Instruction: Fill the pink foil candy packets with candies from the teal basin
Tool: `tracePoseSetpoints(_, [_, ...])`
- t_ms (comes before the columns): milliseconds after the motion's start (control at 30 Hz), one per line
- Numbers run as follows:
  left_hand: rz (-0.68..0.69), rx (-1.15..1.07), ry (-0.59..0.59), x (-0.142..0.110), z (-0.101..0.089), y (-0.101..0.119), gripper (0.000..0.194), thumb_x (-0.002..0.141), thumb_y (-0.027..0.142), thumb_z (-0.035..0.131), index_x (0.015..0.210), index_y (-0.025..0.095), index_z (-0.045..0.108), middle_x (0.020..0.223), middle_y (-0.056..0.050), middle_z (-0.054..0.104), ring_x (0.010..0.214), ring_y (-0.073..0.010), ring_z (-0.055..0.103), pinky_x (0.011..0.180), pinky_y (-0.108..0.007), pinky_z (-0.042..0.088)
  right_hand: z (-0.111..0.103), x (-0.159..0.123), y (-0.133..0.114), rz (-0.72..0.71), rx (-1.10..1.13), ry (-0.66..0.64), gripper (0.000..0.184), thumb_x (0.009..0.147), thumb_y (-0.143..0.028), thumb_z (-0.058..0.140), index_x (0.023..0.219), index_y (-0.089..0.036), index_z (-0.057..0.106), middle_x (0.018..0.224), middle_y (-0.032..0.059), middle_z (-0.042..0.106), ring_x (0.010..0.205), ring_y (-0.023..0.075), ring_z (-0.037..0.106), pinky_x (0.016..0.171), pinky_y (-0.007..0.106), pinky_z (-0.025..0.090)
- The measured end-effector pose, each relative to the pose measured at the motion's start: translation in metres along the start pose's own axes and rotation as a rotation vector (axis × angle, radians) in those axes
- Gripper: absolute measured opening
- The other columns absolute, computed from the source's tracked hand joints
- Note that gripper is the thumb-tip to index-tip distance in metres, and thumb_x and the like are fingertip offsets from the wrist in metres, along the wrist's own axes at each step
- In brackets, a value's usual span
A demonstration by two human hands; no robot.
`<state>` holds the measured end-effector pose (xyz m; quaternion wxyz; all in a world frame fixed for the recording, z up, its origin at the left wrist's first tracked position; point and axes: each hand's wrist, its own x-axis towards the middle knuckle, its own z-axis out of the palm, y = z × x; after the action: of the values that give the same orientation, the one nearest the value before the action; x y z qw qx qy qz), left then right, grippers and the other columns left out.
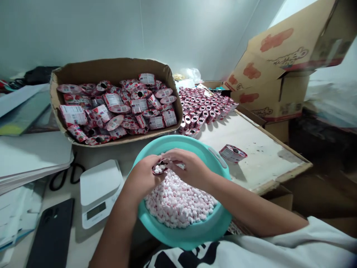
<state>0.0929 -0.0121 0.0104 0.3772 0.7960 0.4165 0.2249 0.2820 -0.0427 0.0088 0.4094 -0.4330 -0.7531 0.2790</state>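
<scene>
My left hand [143, 176] is wrapped round a small printed candy packet [159, 172], whose open end faces me with white candies showing inside. Curled over the packet's far side, my right hand [189, 167] has its fingertips at the opening; part of its grip is hidden. Both hands are above a turquoise bowl [184, 240]. A heap of white and pale pink candies [181, 203] lies in this bowl. On the table to the right stands a single packet [233, 153] with a dark hole in its top.
A cardboard box [111, 65] full of packets stands behind the bowl. Many upright packets [205, 106] crowd the table at its right. Left are a white scale [100, 186], black phone [51, 232], scissors [65, 176] and paper stacks [30, 152]. Large cartons [267, 89] lean at the right.
</scene>
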Motion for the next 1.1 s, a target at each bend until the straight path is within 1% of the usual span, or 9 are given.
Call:
tracePoseSetpoints(133, [-0.022,-0.017,0.001,0.0,-0.001,0.0,0.023,0.077,0.018,0.065,0.099,0.022,0.068,0.1,-0.002,0.069,0.091,-0.0205,0.064,0.077,-0.03,0.047,0.001,-0.001,0.0,0.037,-0.021,0.049,0.035,0.091,-0.015,0.056,0.125,-0.024,0.061,0.117,0.0073,0.071,0.102,0.0195,0.07,0.088,0.035,0.06])
tracePoseSetpoints(233, [0.007,-0.042,-0.008,0.0,0.0,-0.003,0.024,0.078,0.02,0.066,0.101,0.021,0.068,0.099,-0.002,0.07,0.091,-0.0209,0.065,0.079,-0.03,0.048,0.002,-0.002,-0.003,-0.032,-0.043,0.029,0.044,0.092,-0.014,0.054,0.134,-0.026,0.054,0.124,0.0067,0.069,0.106,0.0194,0.069,0.091,0.036,0.058])
tracePoseSetpoints(333, [0.032,-0.032,0.0,0.0,0.001,-0.006,0.031,0.076,0.019,0.067,0.106,0.022,0.069,0.105,-0.004,0.07,0.097,-0.0222,0.065,0.085,-0.031,0.049,0.0,-0.001,-0.006,-0.122,-0.074,0.027,0.045,0.095,-0.01,0.043,0.136,-0.025,0.051,0.125,0.0076,0.068,0.107,0.0187,0.067,0.09,0.035,0.056])
tracePoseSetpoints(467, [-0.005,-0.025,0.015,0.0,0.002,-0.004,0.036,0.074,0.018,0.068,0.11,0.023,0.069,0.111,-0.003,0.07,0.1,-0.0221,0.064,0.087,-0.031,0.049,-0.005,0.002,-0.003,-0.175,-0.129,0.067,0.035,0.095,-0.009,0.041,0.12,-0.02,0.062,0.115,0.0108,0.068,0.102,0.0194,0.064,0.088,0.036,0.054])
tracePoseSetpoints(567, [0.005,-0.028,0.008,0.001,0.002,-0.001,0.04,0.075,0.015,0.066,0.113,0.026,0.069,0.109,-0.001,0.07,0.101,-0.0204,0.064,0.087,-0.029,0.048,-0.007,0.003,0.003,-0.124,-0.272,0.021,0.022,0.091,-0.01,0.049,0.097,-0.018,0.069,0.096,0.0099,0.068,0.09,0.0209,0.062,0.08,0.036,0.052])
tracePoseSetpoints(633, [0.021,-0.029,0.003,0.001,0.002,0.0,0.044,0.074,0.013,0.065,0.116,0.027,0.069,0.109,0.0,0.07,0.102,-0.0196,0.064,0.087,-0.028,0.047,-0.007,0.003,0.005,-0.089,-0.355,-0.024,0.022,0.085,-0.006,0.052,0.09,-0.017,0.07,0.087,0.0078,0.066,0.083,0.0204,0.059,0.076,0.035,0.05])
tracePoseSetpoints(767, [0.022,-0.029,-0.019,0.001,0.002,-0.001,0.042,0.074,0.012,0.064,0.113,0.026,0.07,0.109,-0.001,0.069,0.102,-0.0197,0.063,0.087,-0.029,0.046,0.0,0.001,0.0,-0.1,-0.401,-0.084,0.029,0.079,-0.003,0.053,0.096,-0.018,0.071,0.085,0.0062,0.065,0.08,0.0197,0.056,0.073,0.034,0.047])
tracePoseSetpoints(967, [0.01,-0.036,-0.032,0.001,0.0,0.0,0.022,0.074,0.01,0.059,0.09,0.02,0.068,0.091,-0.001,0.067,0.087,-0.0182,0.062,0.073,-0.028,0.044,0.002,0.002,-0.009,-0.223,-0.333,-0.133,0.021,0.092,-0.018,0.057,0.108,-0.023,0.071,0.109,0.0083,0.064,0.097,0.0212,0.058,0.089,0.04,0.047])
tracePoseSetpoints(1100, [0.008,-0.029,-0.022,0.001,0.002,0.001,0.025,0.075,0.012,0.061,0.096,0.022,0.069,0.096,0.0,0.068,0.092,-0.0186,0.063,0.077,-0.028,0.045,-0.002,0.003,-0.005,-0.211,-0.372,-0.107,0.016,0.094,-0.025,0.06,0.1,-0.025,0.074,0.107,0.0072,0.064,0.097,0.0211,0.058,0.088,0.041,0.046])
